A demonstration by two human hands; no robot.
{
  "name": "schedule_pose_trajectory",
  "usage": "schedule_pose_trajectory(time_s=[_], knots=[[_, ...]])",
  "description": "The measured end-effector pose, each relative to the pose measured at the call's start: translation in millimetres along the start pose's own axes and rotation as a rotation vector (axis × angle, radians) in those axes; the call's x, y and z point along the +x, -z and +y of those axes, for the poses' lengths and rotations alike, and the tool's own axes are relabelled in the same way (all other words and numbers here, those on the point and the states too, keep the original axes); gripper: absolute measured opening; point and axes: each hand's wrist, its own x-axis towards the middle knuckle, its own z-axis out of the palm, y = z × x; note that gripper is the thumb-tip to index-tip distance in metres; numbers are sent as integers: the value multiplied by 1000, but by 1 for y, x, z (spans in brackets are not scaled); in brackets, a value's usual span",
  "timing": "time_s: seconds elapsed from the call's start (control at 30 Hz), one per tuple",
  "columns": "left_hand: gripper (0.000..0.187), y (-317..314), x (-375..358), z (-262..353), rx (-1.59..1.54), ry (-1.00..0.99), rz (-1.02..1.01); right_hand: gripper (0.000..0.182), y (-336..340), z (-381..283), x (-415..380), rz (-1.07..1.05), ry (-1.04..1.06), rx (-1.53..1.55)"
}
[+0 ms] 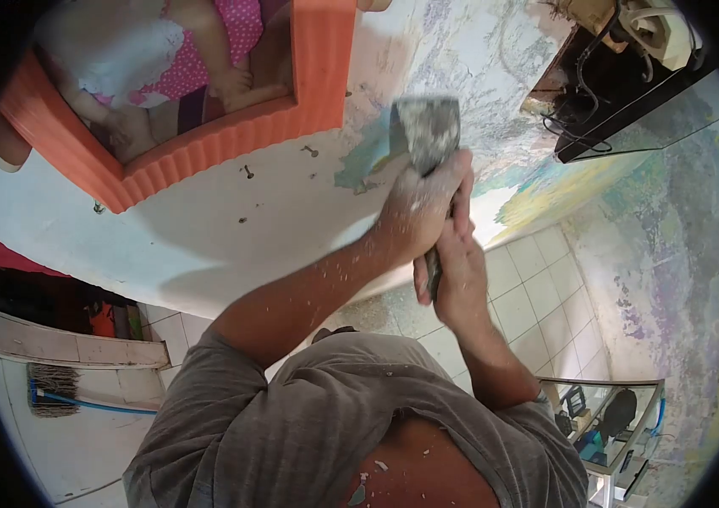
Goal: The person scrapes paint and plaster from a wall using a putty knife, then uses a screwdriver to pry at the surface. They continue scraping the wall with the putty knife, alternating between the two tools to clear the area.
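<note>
A wide-bladed scraper, its blade smeared with pale residue, points up against the wall, where the paint is peeling in patches of white, green and purple. My left hand, dusted with white flecks, is wrapped round the handle just below the blade. Lower on the same handle, my right hand is closed as well, and the handle's end shows beside its fingers. Left of the blade, the wall surface is smoother and white, with a bare greenish patch at its edge.
An orange-framed picture hangs at upper left, with screws protruding below it. Loose cables dangle by a dark shelf at upper right. A glass-topped cabinet stands lower right; broom bristles show lower left.
</note>
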Motion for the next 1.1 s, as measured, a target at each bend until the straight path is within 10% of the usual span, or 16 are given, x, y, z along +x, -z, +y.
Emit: schedule_pose_trajectory(time_s=[0.2, 0.4, 1.1], knots=[[38, 4, 0, -2, 3, 42, 8, 48, -1, -2, 0, -55, -298, 265], [43, -1, -4, 7, -11, 24, 14, 45, -5, -7, -1, 44, 37, -138], [37, -16, 7, 65, 104, 19, -20, 49, -1, -50, 27, 96, -148, 151]])
